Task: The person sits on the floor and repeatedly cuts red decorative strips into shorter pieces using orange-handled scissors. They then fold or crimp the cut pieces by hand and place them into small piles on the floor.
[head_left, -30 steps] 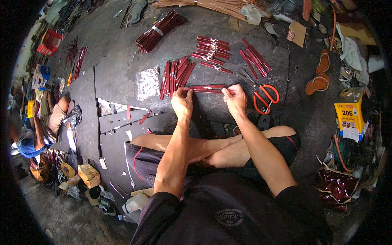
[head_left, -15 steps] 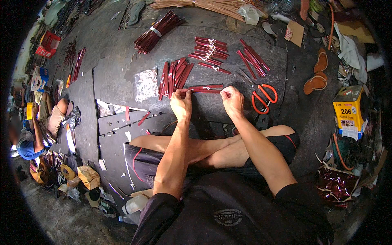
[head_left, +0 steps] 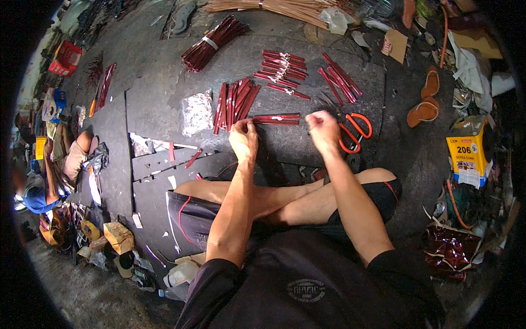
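Note:
My left hand (head_left: 244, 141) is closed in a pinch at the left end of a few short, shiny dark red strips (head_left: 282, 116). These lie side by side and point to the right, with a small pale piece on them. My right hand (head_left: 324, 131) hovers just right of their free ends, fingers curled and smeared by motion; whether it holds anything cannot be made out. Close to its right are scissors with orange handles (head_left: 362, 124), lying on the dark mat. A fanned pile of similar red strips (head_left: 235, 101) lies just beyond my left hand.
Farther off lie red strips with silvery ties (head_left: 283, 71), loose strips (head_left: 341, 78) and a banded dark red bundle (head_left: 211, 45). A clear packet (head_left: 196, 113) sits left of the pile. Sandals (head_left: 423, 111) and a yellow box (head_left: 468, 148) stand right. Another person (head_left: 46, 183) sits far left.
My right hand has moved right and slightly up, away from the strips' right ends toward the scissors. My left hand stays at the strips' left end.

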{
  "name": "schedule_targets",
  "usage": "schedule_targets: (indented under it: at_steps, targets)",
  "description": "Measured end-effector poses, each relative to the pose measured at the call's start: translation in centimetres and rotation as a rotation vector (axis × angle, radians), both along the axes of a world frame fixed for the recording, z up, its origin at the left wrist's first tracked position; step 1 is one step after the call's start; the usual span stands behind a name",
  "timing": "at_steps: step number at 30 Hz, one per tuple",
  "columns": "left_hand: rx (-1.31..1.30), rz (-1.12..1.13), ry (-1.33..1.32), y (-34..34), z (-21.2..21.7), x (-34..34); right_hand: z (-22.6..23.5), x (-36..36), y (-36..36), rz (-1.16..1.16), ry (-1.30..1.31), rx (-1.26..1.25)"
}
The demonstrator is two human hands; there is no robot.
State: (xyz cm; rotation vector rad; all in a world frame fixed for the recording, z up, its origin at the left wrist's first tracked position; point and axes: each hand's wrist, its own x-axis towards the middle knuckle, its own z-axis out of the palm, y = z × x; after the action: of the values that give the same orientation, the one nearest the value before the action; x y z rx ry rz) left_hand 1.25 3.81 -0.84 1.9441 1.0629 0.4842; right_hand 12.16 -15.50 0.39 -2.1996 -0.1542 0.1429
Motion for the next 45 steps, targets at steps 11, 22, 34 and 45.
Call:
schedule_targets:
  at_steps: [11, 22, 34, 45]
  targets:
    - [-0.174, 0.077, -0.168, -0.7, 0.0, -0.7, 11.1, 5.6, -8.3, 0.575, 0.144, -0.931]
    - [-0.040, 0.026, -0.099, 0.2, -2.0, -0.4, 8.1, 6.1, -7.7, 0.434, 0.280, -0.957]
    - [0.063, -0.017, -0.026, -1.4, -0.3, 0.4, 11.9, 3.7, -7.9, 0.364, 0.324, -0.562]
    - [0.067, 0.001, 0.002, -1.7, -0.6, 0.8, 10.7, -5.2, -2.1, 0.315, 1.372, 0.371]
